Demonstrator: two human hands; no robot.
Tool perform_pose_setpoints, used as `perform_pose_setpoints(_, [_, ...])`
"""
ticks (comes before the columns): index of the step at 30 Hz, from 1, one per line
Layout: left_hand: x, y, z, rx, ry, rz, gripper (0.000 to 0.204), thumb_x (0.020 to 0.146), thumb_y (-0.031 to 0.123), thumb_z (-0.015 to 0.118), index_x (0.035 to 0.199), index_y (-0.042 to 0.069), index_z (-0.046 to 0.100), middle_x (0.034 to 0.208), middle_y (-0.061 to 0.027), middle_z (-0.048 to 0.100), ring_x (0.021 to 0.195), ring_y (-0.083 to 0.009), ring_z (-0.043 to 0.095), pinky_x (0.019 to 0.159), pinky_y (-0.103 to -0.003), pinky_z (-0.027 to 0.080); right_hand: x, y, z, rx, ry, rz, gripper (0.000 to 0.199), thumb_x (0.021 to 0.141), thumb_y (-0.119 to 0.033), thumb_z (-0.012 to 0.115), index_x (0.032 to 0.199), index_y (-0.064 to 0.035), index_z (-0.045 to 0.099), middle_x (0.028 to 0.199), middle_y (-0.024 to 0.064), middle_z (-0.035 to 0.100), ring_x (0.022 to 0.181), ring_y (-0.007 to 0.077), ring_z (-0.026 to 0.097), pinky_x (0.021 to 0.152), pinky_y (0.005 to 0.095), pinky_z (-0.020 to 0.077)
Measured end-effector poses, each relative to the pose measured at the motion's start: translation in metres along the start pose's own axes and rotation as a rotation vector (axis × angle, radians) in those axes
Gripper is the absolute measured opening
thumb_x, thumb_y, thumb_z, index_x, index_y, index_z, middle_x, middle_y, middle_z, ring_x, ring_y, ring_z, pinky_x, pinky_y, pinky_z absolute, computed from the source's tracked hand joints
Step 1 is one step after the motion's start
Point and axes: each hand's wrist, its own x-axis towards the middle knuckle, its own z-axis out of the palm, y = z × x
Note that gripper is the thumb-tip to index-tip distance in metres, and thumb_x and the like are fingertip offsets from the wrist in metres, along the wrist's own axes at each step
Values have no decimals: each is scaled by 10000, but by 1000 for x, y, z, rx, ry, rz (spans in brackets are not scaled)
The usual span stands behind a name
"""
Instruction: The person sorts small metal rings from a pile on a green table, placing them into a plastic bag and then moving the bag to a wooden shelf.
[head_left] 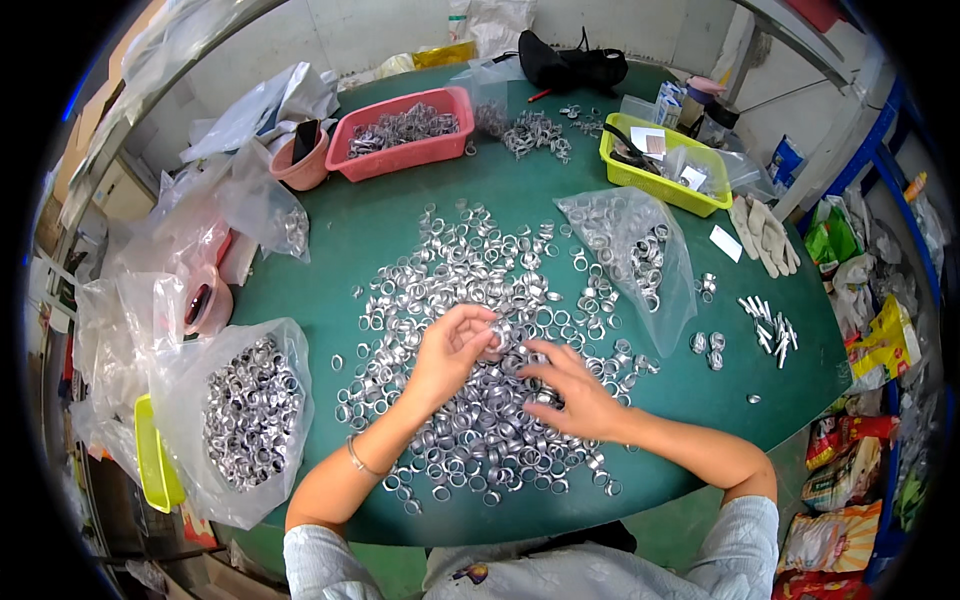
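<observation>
A wide heap of silvery metal rings (480,425) covers the middle of the green table (350,230). Over the heap, my left hand (455,345) pinches a metal ring (499,337) between thumb and fingers. Just to its right is my right hand (572,390), fingers spread and slightly curled above the pile, with nothing visible in it. A clear plastic bag (300,400) full of similar rings lies at the left front. Another clear bag (665,290) with rings inside rests right of the heap.
A pink basket (345,165) of metal parts stands at the back, beside a small pink bucket (300,175). At the back right are a yellow-green basket (665,195) and work gloves (765,240). Small silvery pins (772,325) lie at the right. Bags fill the right-hand shelf (920,240).
</observation>
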Motion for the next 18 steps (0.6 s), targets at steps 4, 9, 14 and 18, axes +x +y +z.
perform_pose_setpoints(4, [-36, 9, 6, -303, 64, -251, 241, 881, 1, 488, 1120, -24, 491, 931, -84, 604, 824, -146, 615, 685, -234, 518, -6, -10, 3, -12, 51, -201, 262, 736, -97, 670, 984, -45, 602, 1209, 140, 487, 1047, 306, 479, 892, 386, 379])
perform_pose_setpoints(9, [-69, 8, 12, -190, 119, -149, 251, 848, -61, 490, 1097, -43, 503, 1013, -154, 623, 844, -176, 632, 707, -231, 512, 25, 14, -13, -113, 336, 31, 143, 751, -79, 626, 880, -26, 592, 928, 112, 563, 909, 297, 523, 847, 388, 386])
perform_pose_setpoints(14, [-82, 17, 31, 37, 169, 66, 344, 771, -179, 455, 1102, -92, 486, 1044, -183, 611, 982, -249, 612, 877, -314, 496, 47, 67, -6, -541, 324, 117, 183, 711, -128, 676, 866, -49, 621, 881, 92, 515, 872, 261, 470, 750, 383, 358])
perform_pose_setpoints(18, [-91, 21, 32, 187, 160, 150, 352, 752, -192, 478, 1085, -82, 509, 1031, -170, 621, 988, -248, 611, 879, -314, 501, 53, 72, -6, -505, 318, 165, 117, 686, -120, 692, 749, -42, 633, 817, 71, 554, 860, 257, 487, 765, 392, 349])
